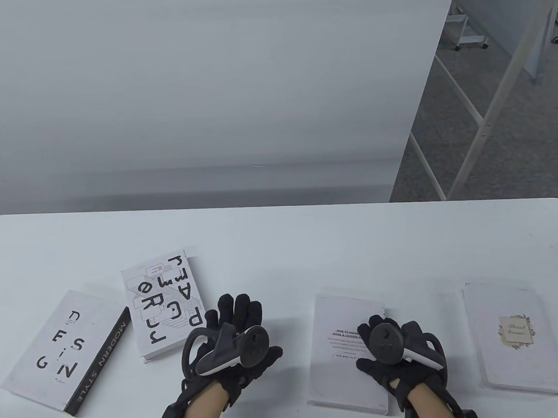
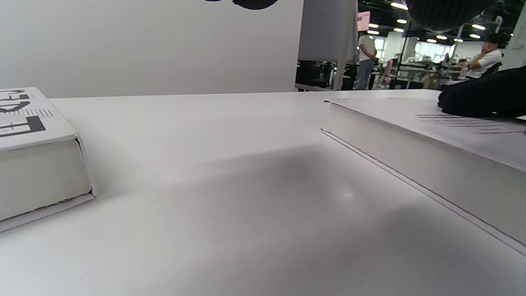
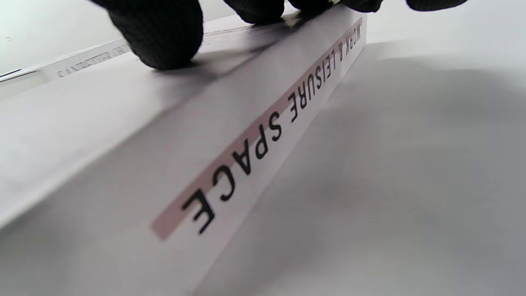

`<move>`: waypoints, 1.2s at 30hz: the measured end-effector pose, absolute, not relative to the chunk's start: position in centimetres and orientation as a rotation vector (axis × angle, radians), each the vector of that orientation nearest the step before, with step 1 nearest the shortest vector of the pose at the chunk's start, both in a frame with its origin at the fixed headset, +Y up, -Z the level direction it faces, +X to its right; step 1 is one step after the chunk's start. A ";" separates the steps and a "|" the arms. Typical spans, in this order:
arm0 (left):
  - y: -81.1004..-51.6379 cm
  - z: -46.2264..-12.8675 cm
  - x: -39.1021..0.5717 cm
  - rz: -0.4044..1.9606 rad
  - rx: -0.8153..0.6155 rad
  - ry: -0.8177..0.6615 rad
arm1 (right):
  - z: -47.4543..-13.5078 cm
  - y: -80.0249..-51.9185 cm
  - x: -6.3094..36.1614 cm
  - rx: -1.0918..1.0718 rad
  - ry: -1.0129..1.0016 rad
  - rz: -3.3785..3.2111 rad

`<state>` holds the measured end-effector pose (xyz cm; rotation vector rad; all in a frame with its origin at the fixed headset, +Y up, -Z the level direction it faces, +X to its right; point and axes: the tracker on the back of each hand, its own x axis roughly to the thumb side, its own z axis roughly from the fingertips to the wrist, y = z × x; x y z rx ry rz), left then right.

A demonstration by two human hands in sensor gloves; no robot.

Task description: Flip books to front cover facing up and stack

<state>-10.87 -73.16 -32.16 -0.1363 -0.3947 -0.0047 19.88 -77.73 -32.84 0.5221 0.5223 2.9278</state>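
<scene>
Four books lie on the white table (image 1: 271, 246). A "DESIGN" book with a dark "MODERN STYLE" spine (image 1: 58, 356) is at the far left. A white book with large black letters (image 1: 165, 306) lies beside it and also shows in the left wrist view (image 2: 33, 135). A white book with small text lines on its cover (image 1: 345, 359) lies right of centre; its spine (image 3: 263, 139) reads "WORK & LEISURE SPACE". A white book with a small floral label (image 1: 514, 339) is at the far right. My left hand (image 1: 236, 328) is open over the table between the two middle books. My right hand (image 1: 394, 352) rests on the text-lined book, fingertips (image 3: 160, 33) on its cover.
The table's far edge runs along a grey wall panel. Beyond the right back corner there is floor with white frame legs (image 1: 480, 128). Bare tabletop lies behind the books and between the two middle ones (image 2: 246, 197).
</scene>
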 end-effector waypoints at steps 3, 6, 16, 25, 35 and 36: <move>-73.4 -32.1 -10.6 0.007 -0.150 -0.404 | -32.6 -77.9 18.2 0.581 0.528 2.930; -73.7 -32.0 -10.3 0.003 -0.159 -0.412 | -32.4 -78.0 16.6 0.643 0.532 2.931; -74.7 -31.8 -9.4 -0.021 -0.190 -0.420 | -32.1 -78.4 13.0 0.754 0.552 2.936; -75.6 -32.3 -9.8 0.167 -0.253 -0.215 | -32.1 -77.6 16.9 0.619 0.449 2.833; -77.9 -32.9 -10.5 0.278 -0.391 -0.187 | -32.9 -78.1 18.8 0.410 0.535 2.663; -78.2 -32.9 -10.5 0.323 -0.408 -0.185 | -33.0 -78.2 18.9 0.395 0.539 2.654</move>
